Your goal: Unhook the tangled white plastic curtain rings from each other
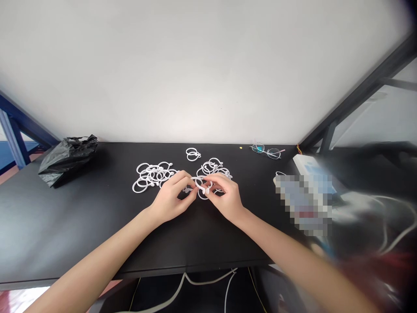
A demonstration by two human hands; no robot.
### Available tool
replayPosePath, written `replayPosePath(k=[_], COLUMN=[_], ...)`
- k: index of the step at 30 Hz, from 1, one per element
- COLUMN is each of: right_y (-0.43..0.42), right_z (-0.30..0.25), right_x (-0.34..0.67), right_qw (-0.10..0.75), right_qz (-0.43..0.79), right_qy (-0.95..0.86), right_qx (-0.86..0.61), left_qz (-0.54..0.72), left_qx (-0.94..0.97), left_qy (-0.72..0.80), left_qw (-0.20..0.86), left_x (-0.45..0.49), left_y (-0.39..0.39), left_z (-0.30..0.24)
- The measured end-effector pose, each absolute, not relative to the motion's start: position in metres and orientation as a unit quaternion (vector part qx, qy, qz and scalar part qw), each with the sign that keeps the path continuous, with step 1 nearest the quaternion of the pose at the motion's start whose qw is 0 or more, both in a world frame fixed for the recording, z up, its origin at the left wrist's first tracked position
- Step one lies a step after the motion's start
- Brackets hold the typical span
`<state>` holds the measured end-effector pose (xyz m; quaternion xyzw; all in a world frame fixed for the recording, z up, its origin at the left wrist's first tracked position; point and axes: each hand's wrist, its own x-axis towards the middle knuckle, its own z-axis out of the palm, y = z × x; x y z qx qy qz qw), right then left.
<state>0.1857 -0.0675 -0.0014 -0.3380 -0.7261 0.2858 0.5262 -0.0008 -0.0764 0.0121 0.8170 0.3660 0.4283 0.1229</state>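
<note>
Thin white rings with a smooth, plastic-looking finish, many tipped with a small rounded knob, lie scattered across a matte black table (pixel 65 226) as a person's two bare hands meet over them. The left hand (pixel 171 195) and the right hand (pixel 226 193) pinch a white ring (pixel 202 188) between them, near the middle of the table — each grip is closed to a narrow gap, thumb against bent fingers, with the ring caught at the fingertips. Whether a second ring is caught there too is hard to tell. Beside the left hand spreads a loose pile of rings (pixel 153 174), loops overlapping in a flat tangle; a second, tighter cluster (pixel 215 167) lies just beyond the right hand, partly hidden by its fingers. Toward the plain, pale wall (pixel 208 78), a small group of rings (pixel 193 154) overlaps on its own, apart from both. A crumpled black plastic bag (pixel 70 158), glossy and creased, slumps at the far left; thin-framed eyeglasses (pixel 274 153) with round, clear lenses rest at the back right — near a white box (pixel 314 174) that is partly pixelated. Pale cables (pixel 177 291) hang in curves below the table's front edge.
</note>
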Motion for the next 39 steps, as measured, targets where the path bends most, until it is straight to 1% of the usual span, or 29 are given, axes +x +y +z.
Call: replayPosePath(k=[5,10,17,21,24,29,35,39], right_y=[-0.064,-0.063,-0.065,-0.064,-0.063,-0.064,-0.063,-0.062], right_z=[-0.007,-0.008,-0.007,-0.004,0.0,0.005,0.0,-0.002], right_x=[0.187,0.188,0.188,0.189,0.19,0.191,0.19,0.191], right_qw=[0.502,0.473,0.474,0.463,0.459,0.479,0.468,0.467], right_qz=[0.214,0.194,0.197,0.229,0.222,0.205,0.204,0.212], right_qy=[-0.754,-0.76,-0.752,-0.743,-0.735,-0.728,-0.741,-0.741], right_qx=[-0.365,-0.401,-0.413,-0.426,-0.447,-0.446,-0.436,-0.433], left_qz=[0.444,0.46,0.484,0.477,0.469,0.403,0.286,0.238], left_qx=[0.816,0.811,0.805,0.814,0.821,0.836,0.844,0.841], left_qy=[0.353,0.348,0.338,0.327,0.32,0.359,0.437,0.468], left_qw=[0.112,0.095,0.064,0.055,0.059,0.101,0.125,0.131], left_x=[-0.001,-0.001,0.0,-0.001,-0.002,-0.002,0.0,-0.001], left_y=[-0.077,-0.077,-0.077,-0.078,-0.079,-0.079,-0.076,-0.074], left_z=[0.013,0.013,0.011,0.011,0.01,0.008,0.005,0.002])
